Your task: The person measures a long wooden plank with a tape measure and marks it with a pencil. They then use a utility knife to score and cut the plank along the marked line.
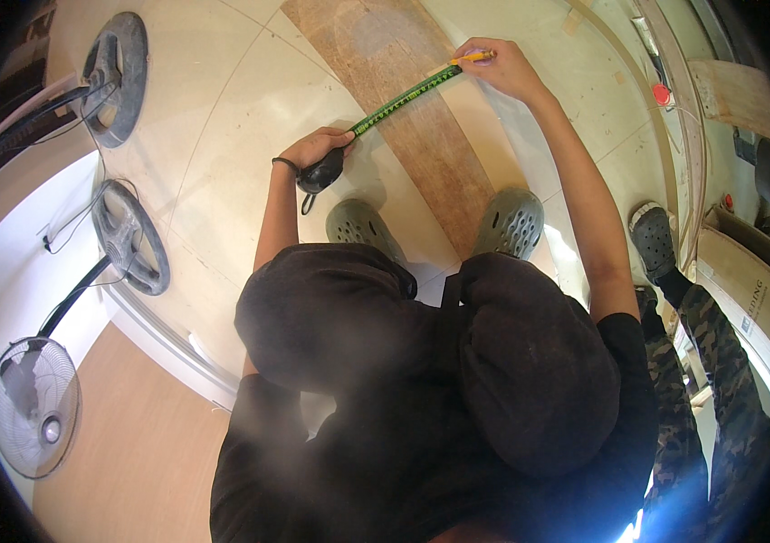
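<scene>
My left hand (309,148) is closed around a black tape measure (321,170), its wrist strap loop hanging below. The green tape blade (407,98) runs out from the case, up and to the right, across a brown wooden board (435,149) lying on the floor. At the blade's far end, my right hand (507,71) pinches a yellow pencil (478,56). Its fingers touch the tape's end there, beside the board's right edge; whether they also grip the tape cannot be made out.
My grey clogs (510,226) stand either side of the board's near end. On the left are a standing fan (33,407) and round dark fan bases (115,80). Another person's camouflage trouser leg (720,353) is at right, near a cardboard box (742,276) and wooden pieces (738,95).
</scene>
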`<state>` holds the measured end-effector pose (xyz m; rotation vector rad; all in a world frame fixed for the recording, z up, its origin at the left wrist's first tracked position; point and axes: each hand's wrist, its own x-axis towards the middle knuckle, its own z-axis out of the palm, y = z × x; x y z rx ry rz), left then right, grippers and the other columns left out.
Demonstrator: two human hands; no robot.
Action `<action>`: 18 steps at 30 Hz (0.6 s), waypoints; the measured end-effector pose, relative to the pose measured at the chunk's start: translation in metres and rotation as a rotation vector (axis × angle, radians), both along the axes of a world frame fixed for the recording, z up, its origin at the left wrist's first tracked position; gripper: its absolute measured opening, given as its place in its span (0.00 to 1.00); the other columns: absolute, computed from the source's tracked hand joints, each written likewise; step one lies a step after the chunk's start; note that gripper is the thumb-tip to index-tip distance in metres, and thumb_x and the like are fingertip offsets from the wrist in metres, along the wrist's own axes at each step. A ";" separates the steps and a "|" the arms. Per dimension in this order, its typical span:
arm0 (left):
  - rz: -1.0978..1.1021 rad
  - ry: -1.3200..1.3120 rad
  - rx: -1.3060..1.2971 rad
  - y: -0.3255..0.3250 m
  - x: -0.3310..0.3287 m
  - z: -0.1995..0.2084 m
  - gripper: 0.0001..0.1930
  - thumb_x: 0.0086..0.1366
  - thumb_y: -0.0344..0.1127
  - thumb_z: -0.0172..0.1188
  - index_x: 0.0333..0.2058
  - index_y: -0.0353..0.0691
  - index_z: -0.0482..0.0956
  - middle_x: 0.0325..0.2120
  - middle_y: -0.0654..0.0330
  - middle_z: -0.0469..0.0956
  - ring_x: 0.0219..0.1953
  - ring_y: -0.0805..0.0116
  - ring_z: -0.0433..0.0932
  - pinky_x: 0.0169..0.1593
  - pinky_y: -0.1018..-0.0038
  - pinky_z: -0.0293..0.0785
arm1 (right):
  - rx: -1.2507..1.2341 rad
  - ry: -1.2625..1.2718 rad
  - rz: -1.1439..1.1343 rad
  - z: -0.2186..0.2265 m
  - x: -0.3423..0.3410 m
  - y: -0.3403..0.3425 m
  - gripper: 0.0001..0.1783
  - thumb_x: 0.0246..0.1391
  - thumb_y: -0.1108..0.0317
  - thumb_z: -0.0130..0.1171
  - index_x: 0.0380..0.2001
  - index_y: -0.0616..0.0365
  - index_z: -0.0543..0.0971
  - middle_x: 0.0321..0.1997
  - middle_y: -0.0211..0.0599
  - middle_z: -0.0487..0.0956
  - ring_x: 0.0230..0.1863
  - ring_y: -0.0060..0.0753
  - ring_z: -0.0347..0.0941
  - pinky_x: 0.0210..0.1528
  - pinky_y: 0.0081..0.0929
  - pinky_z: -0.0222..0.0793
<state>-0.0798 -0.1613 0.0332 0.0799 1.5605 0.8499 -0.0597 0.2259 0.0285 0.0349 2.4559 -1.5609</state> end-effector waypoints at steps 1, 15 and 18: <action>0.008 -0.002 -0.002 0.000 0.000 0.000 0.20 0.74 0.48 0.47 0.27 0.40 0.72 0.23 0.68 0.70 0.26 0.77 0.68 0.34 0.77 0.67 | 0.001 -0.001 0.000 0.000 0.000 0.000 0.10 0.50 0.63 0.65 0.36 0.52 0.85 0.29 0.36 0.83 0.29 0.25 0.76 0.36 0.24 0.72; -0.006 0.026 -0.019 0.004 0.001 0.006 0.21 0.74 0.49 0.47 0.26 0.40 0.73 0.22 0.68 0.70 0.25 0.77 0.68 0.32 0.77 0.67 | 0.025 -0.021 0.001 0.000 0.001 0.000 0.10 0.50 0.62 0.66 0.36 0.52 0.85 0.29 0.37 0.83 0.30 0.27 0.77 0.38 0.25 0.73; -0.002 0.025 -0.012 0.005 0.001 0.007 0.21 0.74 0.49 0.47 0.26 0.40 0.73 0.22 0.68 0.70 0.25 0.77 0.68 0.32 0.77 0.67 | 0.015 -0.031 0.002 0.000 0.001 0.000 0.10 0.50 0.63 0.66 0.36 0.52 0.85 0.30 0.37 0.83 0.30 0.27 0.77 0.38 0.25 0.73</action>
